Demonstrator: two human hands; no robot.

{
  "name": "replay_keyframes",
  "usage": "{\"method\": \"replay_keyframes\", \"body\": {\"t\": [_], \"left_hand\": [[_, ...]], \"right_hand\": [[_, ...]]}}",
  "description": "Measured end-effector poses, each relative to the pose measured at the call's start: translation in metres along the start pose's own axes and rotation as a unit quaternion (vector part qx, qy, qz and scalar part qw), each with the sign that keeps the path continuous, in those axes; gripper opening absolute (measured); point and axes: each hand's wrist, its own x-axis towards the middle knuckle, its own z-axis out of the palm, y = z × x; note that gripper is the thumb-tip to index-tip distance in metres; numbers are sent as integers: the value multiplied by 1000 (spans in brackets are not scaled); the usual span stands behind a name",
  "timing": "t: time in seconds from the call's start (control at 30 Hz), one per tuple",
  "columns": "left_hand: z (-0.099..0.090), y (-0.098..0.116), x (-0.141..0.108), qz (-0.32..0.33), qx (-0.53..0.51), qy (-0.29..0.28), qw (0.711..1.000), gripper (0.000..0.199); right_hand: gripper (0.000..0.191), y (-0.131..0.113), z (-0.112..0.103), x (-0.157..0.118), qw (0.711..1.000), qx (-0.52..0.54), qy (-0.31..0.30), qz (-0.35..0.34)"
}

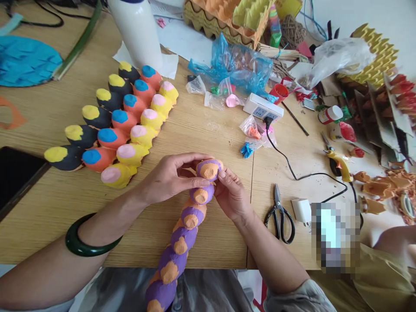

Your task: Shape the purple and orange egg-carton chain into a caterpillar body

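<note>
My left hand [172, 180] and my right hand [230, 193] both hold the top end of a long chain of egg-carton cups [180, 245], painted purple with orange tips. The fingers of my left hand curve over the topmost cup [208, 170], and my right fingertips press its side. The chain hangs down toward my body, and its lower end passes off the table edge. To the left lie three painted cup strips: black with yellow tips [91, 117], orange with blue tips [120, 122], and yellow with pink tips [139, 134]. A dark green bangle [92, 236] circles my left forearm.
On the wooden table [208, 247] stand black scissors [279, 214], a white power strip [262, 107], a yellow glue gun [339, 167], and a white plug adapter [301, 211]. A blue plastic bag [235, 65] and egg cartons [224, 17] lie behind; cardboard scraps crowd the right.
</note>
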Motion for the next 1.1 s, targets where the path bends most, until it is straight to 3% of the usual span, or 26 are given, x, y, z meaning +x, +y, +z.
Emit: {"method": "replay_keyframes", "body": {"t": [0.4,0.67,0.9,1.1], "left_hand": [[6,0,5,24,16,-35,999,61],[7,4,8,51,46,-65,995,58],[10,7,12,24,62,-74,995,61],[2,5,13,1,19,-83,996,62]], "right_hand": [[36,-23,-6,-2,998,9,-14,66],[26,-40,-8,-3,995,5,-25,95],[20,-31,-6,-1,997,-3,9,76],[15,-26,-4,3,997,15,-25,78]]}}
